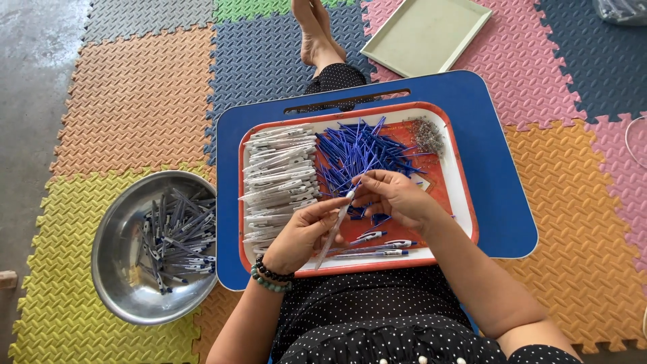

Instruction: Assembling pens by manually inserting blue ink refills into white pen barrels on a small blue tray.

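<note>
My left hand (300, 236) holds a clear pen barrel (335, 226) that slants up to the right over an orange tray (461, 195). My right hand (394, 197) pinches the barrel's upper end, fingers closed on it. Behind the hands lies a heap of thin blue ink refills (360, 152). A stack of white pen barrels (280, 178) fills the tray's left side. Small metal springs (426, 135) sit at the tray's far right corner. Three finished pens (381, 244) lie at the near edge.
The tray rests on a blue lap table (502, 202) over my legs. A steel bowl (114, 256) with several assembled pens stands on the foam mat at my left. A pale empty tray (424, 34) lies beyond, near my bare feet (315, 34).
</note>
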